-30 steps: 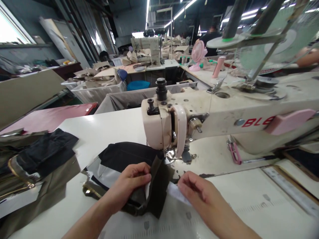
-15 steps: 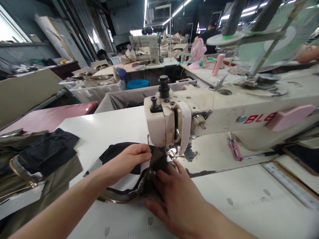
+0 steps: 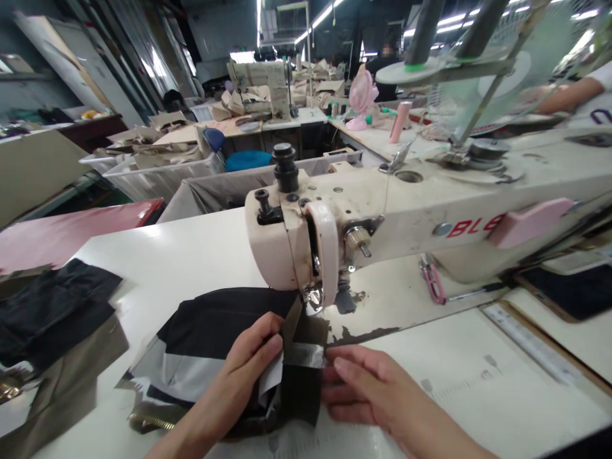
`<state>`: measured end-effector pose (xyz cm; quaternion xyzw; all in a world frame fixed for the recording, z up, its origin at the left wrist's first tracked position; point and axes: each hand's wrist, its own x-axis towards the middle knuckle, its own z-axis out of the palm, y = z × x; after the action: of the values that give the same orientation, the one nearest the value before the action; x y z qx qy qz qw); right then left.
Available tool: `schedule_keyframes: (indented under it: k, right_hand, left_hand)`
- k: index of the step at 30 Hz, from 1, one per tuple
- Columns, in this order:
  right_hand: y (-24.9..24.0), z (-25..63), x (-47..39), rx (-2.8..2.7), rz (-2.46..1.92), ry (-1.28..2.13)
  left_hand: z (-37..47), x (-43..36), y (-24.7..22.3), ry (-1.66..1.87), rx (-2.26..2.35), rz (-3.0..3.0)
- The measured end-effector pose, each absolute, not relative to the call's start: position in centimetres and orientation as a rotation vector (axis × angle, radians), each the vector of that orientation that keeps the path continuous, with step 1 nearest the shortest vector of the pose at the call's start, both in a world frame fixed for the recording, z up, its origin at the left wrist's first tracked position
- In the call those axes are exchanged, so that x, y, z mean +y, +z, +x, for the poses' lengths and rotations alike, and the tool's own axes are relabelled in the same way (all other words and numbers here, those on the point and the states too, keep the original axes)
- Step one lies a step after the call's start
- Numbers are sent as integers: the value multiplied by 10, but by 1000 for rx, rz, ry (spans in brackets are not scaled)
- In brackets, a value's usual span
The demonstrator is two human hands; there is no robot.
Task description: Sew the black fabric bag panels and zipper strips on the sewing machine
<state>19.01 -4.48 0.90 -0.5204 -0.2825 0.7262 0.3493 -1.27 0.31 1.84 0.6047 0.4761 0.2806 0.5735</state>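
My left hand (image 3: 255, 357) pinches the folded edge of a fabric piece (image 3: 215, 325), with black lining, a grey-white strip and olive cloth. A brass zipper (image 3: 153, 422) runs along its lower left side. At the right end of the piece, a shiny translucent strip (image 3: 306, 355) crosses the dark olive cloth. My right hand (image 3: 363, 386) is beside that end, fingers stretched out and slightly blurred, fingertips at the cloth's edge. The cloth's far edge lies by the presser foot (image 3: 313, 298) of the sewing machine (image 3: 296, 236); whether it is under the foot is hidden.
More olive and black fabric pieces (image 3: 52, 319) lie at the left. Pink-handled thread snips (image 3: 433, 280) and a pen (image 3: 478, 291) rest on the machine bed. Toward the right are a ruler (image 3: 530, 341) and a phone (image 3: 568, 290). Bins of cut pieces (image 3: 162, 172) stand beyond the table.
The fabric piece has shifted toward me and its black lining shows more. My right hand has moved right off the cloth to its edge, fingers straightened. The view has turned slightly right.
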Motion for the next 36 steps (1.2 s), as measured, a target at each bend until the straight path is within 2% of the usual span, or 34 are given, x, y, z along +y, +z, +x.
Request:
schedule_keyframes:
  k: [2,8,19,26,36]
  right_hand:
    - [6,179,-38,-780,-1314,1950]
    - [4,165,-13,-927,-1361,1552]
    - [5,166,-17,-682,-1273,1633]
    - [5,167,-16,-660,-1268,1651]
    - [3,167,-16,-684,-1241,1639]
  left_hand:
    - [-13,3,20,662,1096,1411]
    - [-1,-8,21,654,1163,1828]
    - [7,-20,-10,636,1136,2667]
    - [23,-22,1,432,1423,2500]
    - [24,-24,-2,691,1190,2322]
